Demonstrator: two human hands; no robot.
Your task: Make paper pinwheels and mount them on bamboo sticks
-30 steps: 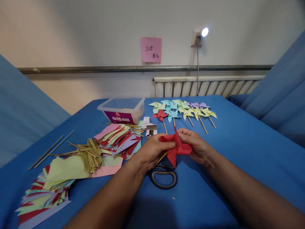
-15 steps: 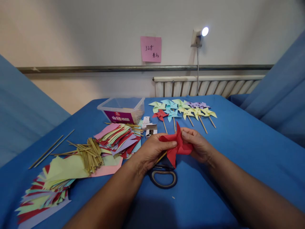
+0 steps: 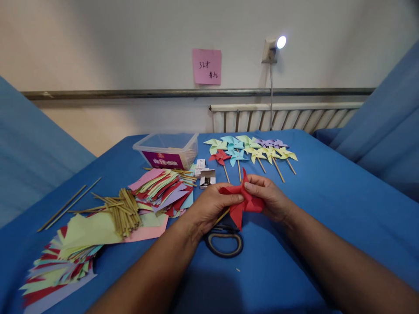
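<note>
Between my hands is a red paper pinwheel [image 3: 238, 213], its blades folded toward the middle. My left hand [image 3: 211, 205] pinches it from the left, thumb near the centre, and a thin wooden stick [image 3: 222, 216] shows below that thumb. On the other side, my right hand [image 3: 270, 196] is closed on the pinwheel, with the thumb on an upper blade. The fingers behind the paper are hidden. Just under my hands lie scissors [image 3: 225, 255] with dark handles; their blades are mostly covered.
Finished pinwheels [image 3: 237, 158] on sticks lie at the back right. A clear plastic box [image 3: 191, 155] stands behind small white boxes [image 3: 208, 179], one holding metal pieces. To the left are a bundle of sticks [image 3: 126, 213], coloured paper stacks [image 3: 70, 261] and two longer rods [image 3: 63, 207].
My right thumb has shifted slightly left and down, toward the pinwheel's centre. My left hand keeps its hold, almost still.
</note>
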